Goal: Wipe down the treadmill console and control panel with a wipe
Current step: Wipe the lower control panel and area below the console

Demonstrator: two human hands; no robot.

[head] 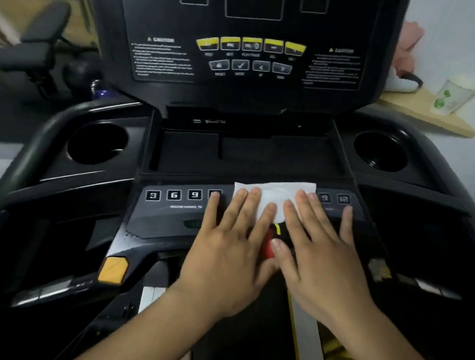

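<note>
On the control panel [161, 218], right of the numbered keys [174, 194], the left hand [225, 246] is laid flat, fingers straight, two fingertips pressed on the white wipe [276, 191]. The wipe is spread across the panel's middle, above a red button [267, 247]. The right hand [322, 257] is laid flat too, fingers straight, on the wipe's right part.

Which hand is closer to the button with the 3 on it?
Left. The left hand lies flat on the panel, a few buttons right of the 3 button. The right hand lies farther right, beyond the left hand, on the wipe.
</note>
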